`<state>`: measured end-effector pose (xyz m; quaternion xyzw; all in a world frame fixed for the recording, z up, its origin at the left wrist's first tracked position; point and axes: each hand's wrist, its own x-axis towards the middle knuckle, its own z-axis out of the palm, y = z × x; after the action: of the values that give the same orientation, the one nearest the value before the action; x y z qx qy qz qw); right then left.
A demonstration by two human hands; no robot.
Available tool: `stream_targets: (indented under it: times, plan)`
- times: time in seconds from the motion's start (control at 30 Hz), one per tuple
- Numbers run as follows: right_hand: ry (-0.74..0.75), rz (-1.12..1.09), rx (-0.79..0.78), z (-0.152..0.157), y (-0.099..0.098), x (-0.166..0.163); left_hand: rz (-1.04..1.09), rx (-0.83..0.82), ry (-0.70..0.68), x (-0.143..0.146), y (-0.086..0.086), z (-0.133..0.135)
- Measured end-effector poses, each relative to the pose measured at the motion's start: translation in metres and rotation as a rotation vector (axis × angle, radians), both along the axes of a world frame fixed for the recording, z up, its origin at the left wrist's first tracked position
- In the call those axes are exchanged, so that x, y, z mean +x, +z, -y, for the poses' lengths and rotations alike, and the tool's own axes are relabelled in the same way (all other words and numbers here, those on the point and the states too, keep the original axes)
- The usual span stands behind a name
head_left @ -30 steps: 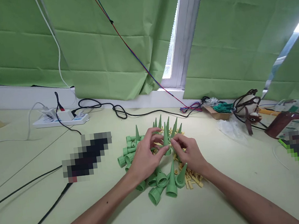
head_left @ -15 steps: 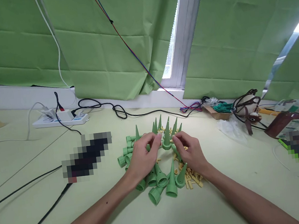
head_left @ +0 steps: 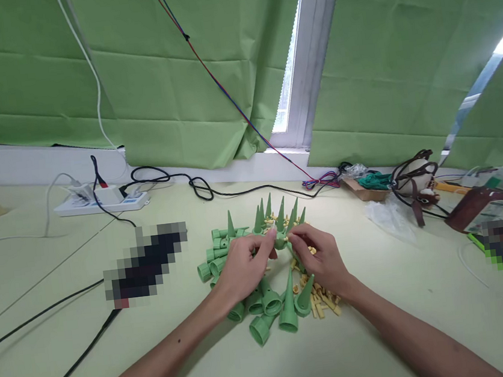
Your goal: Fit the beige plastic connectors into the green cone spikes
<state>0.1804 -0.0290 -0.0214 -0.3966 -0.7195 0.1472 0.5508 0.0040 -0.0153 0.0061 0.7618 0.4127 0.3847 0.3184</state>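
My left hand is closed, thumb and fingers around a green plastic cone, which they partly cover. Just to its right, my right hand pinches a small yellow peg, its tip at the side of that cone. Below the hands, several green hollow cones lie or stand, among them an upright cone and one with its round socket facing me. Loose yellow pegs lie in a pile under my right wrist. Behind my fingers stands a row of green cones.
A white power strip with plugs sits at the back left, and a black cable runs along the wall side. A pixelated dark object lies left of the cones. Clear plastic wrap and a cardboard box are at the right.
My left hand has dipped and turned slightly, its fingers folding further over the cone. A yellow peg now shows at my right fingertips, against the cone's side.
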Motion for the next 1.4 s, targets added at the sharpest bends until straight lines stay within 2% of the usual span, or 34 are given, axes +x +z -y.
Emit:
stream_targets:
  times: [0.3, 0.63, 1.17, 1.4]
  plan:
    - [-0.008, 0.018, 0.010, 0.000, -0.001, 0.002, 0.033, -0.006, -0.015, -0.001, 0.002, -0.001]
    - [-0.042, 0.014, -0.037, -0.001, -0.001, 0.002, -0.021, 0.019, -0.023, -0.002, 0.003, 0.000]
    - [-0.074, 0.076, -0.086, -0.002, -0.001, 0.000, -0.067, 0.266, -0.018, -0.001, -0.005, -0.002]
    - [-0.063, 0.104, -0.094, -0.001, -0.001, 0.001, -0.087, 0.344, -0.066, -0.002, -0.009, -0.002]
